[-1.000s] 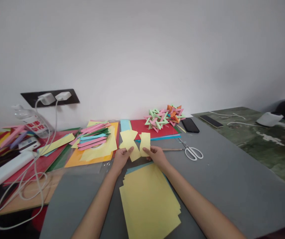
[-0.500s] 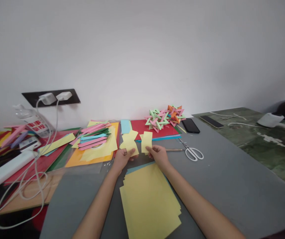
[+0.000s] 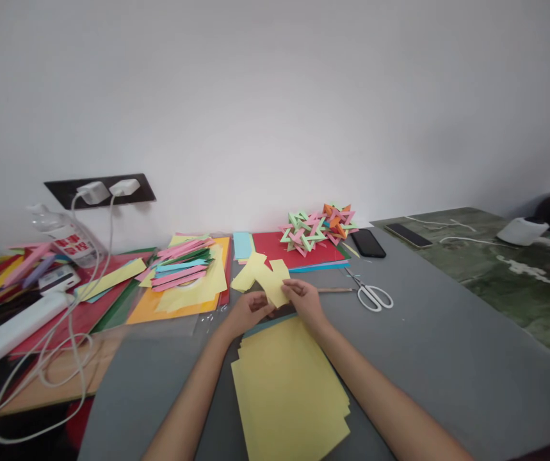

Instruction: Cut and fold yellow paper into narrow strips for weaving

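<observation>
My right hand (image 3: 302,299) pinches small yellow paper pieces (image 3: 273,283) that overlap, their upper edge forming a notch. My left hand (image 3: 250,312) is just left of them, thumb and forefinger apart, fingertips close to the lower edge; whether they touch it I cannot tell. Behind, more small yellow paper pieces (image 3: 250,271) lie on the grey table. Between my forearms lies a stack of large yellow paper sheets (image 3: 289,390), with a bluish sheet showing under its far edge.
White-handled scissors (image 3: 374,298) and a pencil (image 3: 336,290) lie to the right, near a black phone (image 3: 369,243). Folded paper stars (image 3: 303,232) stand on red paper. To the left are coloured paper strips (image 3: 183,264), a bottle (image 3: 70,237) and a white cable (image 3: 39,358).
The yellow piece from my left hand has come together with the one in my right. My left fingers have moved off the paper's face and parted.
</observation>
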Action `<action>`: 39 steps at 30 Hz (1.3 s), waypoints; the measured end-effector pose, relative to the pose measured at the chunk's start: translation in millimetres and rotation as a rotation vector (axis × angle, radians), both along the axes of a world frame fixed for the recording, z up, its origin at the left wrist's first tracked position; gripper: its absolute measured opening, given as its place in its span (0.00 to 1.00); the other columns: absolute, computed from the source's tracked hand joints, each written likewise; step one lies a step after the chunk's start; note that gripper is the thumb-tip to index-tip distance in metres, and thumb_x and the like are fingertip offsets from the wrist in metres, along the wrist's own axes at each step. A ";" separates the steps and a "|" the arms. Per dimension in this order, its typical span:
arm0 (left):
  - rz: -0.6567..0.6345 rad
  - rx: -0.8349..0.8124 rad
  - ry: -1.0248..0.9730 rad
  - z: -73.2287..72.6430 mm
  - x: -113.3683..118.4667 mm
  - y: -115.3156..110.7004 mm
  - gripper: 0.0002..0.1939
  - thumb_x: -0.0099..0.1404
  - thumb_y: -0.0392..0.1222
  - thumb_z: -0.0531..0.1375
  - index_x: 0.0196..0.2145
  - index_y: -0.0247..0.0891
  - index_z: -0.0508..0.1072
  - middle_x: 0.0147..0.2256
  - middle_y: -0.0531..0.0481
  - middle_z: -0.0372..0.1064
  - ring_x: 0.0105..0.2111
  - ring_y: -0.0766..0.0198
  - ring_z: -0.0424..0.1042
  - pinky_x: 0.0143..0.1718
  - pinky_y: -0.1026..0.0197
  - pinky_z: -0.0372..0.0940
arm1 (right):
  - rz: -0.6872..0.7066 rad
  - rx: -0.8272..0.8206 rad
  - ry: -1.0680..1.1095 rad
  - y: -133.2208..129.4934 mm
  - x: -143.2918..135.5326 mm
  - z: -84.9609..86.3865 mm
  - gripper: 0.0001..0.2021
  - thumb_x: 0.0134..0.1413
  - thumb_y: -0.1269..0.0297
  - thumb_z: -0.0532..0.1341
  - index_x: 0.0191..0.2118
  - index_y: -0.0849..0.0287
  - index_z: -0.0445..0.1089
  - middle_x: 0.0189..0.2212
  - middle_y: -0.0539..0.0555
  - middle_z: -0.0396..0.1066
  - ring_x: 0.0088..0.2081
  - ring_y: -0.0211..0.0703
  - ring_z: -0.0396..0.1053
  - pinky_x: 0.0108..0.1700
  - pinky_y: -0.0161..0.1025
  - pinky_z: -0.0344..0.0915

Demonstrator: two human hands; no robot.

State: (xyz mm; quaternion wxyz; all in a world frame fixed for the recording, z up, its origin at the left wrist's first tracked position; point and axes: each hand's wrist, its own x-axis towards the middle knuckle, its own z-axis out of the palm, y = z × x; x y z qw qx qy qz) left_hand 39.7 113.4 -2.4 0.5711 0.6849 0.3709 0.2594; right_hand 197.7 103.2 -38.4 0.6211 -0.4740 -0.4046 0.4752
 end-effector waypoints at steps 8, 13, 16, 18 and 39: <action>0.083 -0.019 0.037 -0.5 0.2 0.4 0.20 0.52 0.49 0.58 0.40 0.35 0.68 0.31 0.44 0.72 0.26 0.65 0.70 0.26 0.64 0.63 | -0.138 0.001 -0.228 11.6 22.1 -13.6 0.21 0.40 0.58 0.57 0.41 0.66 0.66 0.18 0.49 0.68 0.18 0.35 0.62 0.20 0.32 0.58; 0.088 -0.025 0.044 -0.7 -0.3 0.5 0.19 0.53 0.49 0.57 0.40 0.35 0.69 0.31 0.44 0.72 0.26 0.65 0.70 0.26 0.64 0.63 | -0.105 -0.025 -0.406 8.5 23.1 -12.6 0.12 0.38 0.63 0.57 0.29 0.65 0.70 0.18 0.52 0.69 0.21 0.39 0.64 0.24 0.35 0.61; 0.074 -0.003 0.031 -2.0 -1.3 1.0 0.19 0.54 0.49 0.56 0.40 0.35 0.69 0.30 0.45 0.72 0.27 0.64 0.71 0.27 0.64 0.63 | -0.204 0.090 -0.502 6.9 26.2 -2.7 0.12 0.41 0.63 0.55 0.31 0.63 0.71 0.27 0.56 0.72 0.29 0.43 0.68 0.33 0.38 0.62; 0.054 0.014 0.006 -3.2 -2.1 1.4 0.19 0.55 0.49 0.56 0.40 0.34 0.69 0.30 0.45 0.72 0.27 0.64 0.70 0.28 0.63 0.64 | -0.292 0.164 -0.501 7.4 31.2 2.7 0.13 0.45 0.62 0.54 0.33 0.62 0.71 0.32 0.57 0.72 0.33 0.44 0.68 0.35 0.38 0.62; -0.152 0.507 0.399 4.6 -1.1 -13.1 0.32 0.35 0.56 0.65 0.41 0.48 0.70 0.48 0.48 0.59 0.46 0.54 0.62 0.47 0.55 0.56 | -0.110 0.210 -0.870 9.2 42.9 -0.4 0.12 0.42 0.74 0.51 0.31 0.59 0.70 0.31 0.55 0.70 0.35 0.43 0.65 0.39 0.40 0.60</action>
